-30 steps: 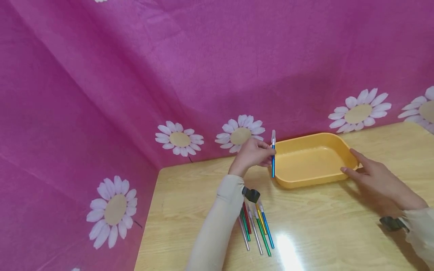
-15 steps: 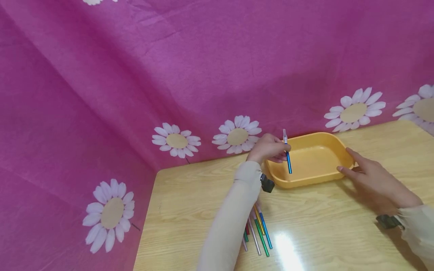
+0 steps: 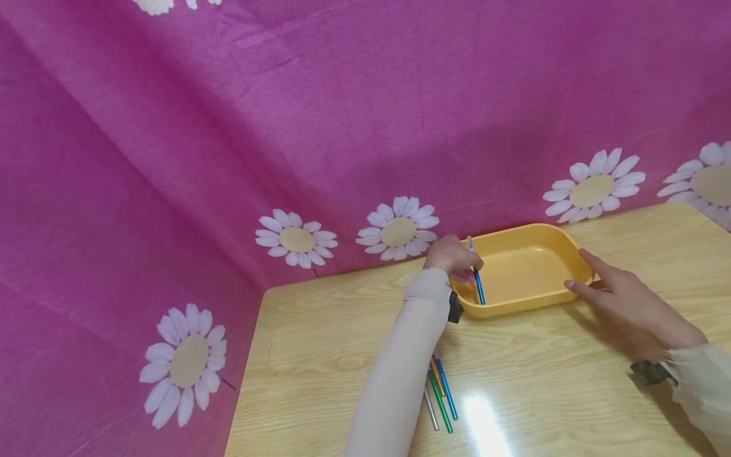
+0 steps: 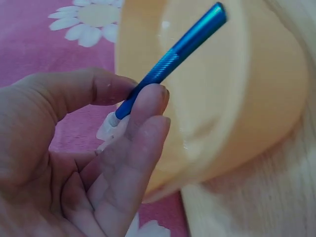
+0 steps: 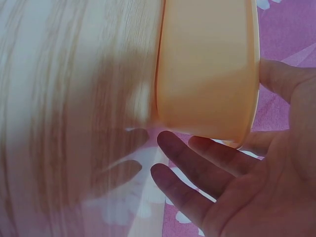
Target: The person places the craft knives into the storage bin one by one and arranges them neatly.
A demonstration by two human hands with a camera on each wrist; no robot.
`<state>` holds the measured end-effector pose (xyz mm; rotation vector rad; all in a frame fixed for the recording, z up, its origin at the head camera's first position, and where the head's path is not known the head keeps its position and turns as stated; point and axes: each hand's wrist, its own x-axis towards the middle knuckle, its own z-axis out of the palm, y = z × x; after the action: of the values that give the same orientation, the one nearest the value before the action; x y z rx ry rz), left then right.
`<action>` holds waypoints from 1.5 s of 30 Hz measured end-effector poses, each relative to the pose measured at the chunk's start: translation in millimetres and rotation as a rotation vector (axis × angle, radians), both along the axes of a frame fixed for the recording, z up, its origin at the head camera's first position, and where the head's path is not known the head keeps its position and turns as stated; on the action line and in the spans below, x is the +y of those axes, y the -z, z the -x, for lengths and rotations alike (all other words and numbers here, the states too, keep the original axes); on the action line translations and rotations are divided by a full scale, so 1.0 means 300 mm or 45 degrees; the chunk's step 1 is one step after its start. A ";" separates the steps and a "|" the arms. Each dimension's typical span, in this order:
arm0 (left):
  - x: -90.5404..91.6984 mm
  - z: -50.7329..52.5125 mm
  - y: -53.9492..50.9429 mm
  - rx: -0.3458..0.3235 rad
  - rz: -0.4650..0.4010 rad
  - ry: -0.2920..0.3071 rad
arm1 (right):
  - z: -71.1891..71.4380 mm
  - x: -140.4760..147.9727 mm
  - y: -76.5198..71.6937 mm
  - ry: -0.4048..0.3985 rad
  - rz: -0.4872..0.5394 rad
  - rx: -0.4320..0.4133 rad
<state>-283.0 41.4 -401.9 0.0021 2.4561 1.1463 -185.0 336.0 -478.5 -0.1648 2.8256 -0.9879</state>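
Observation:
My left hand (image 3: 453, 257) pinches a blue metallic pen-like tool (image 3: 479, 287) with a clear cap, over the left end of a yellow tray (image 3: 514, 306). In the left wrist view, thumb and fingertips grip the blue tool (image 4: 165, 64) near its capped end, and its bare end points at the tray (image 4: 266, 89). My right hand (image 3: 636, 301) rests at the tray's right end. The right wrist view shows the thumb of this hand (image 5: 247, 163) on the rim of the tray (image 5: 210, 64), the other fingers extended by its outer wall.
Several similar tools, among them a green one (image 3: 440, 401) and a blue one (image 3: 447, 388), lie on the wooden table (image 3: 320, 355), partly hidden by my left sleeve. A pink cloth (image 3: 365, 114) with white flowers hangs behind and to the left.
My left hand has moved right with the blue tool, from beside the tray to over its left end, and has lowered it. The right hand stays at the tray's right end.

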 end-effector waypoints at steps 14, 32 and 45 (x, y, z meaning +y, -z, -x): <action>-0.049 -0.006 0.018 0.128 0.188 0.005 | 0.005 0.004 0.006 -0.006 -0.013 0.029; -0.372 -0.196 0.023 0.375 0.080 -0.005 | 0.008 0.007 0.014 -0.011 0.007 0.116; -0.486 -0.300 0.082 0.364 0.114 -0.068 | 0.000 0.005 0.003 0.002 0.027 -0.051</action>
<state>-193.0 -104.4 -426.6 0.0794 2.7721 1.1239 -185.1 337.4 -479.3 -0.1432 2.7806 -1.0107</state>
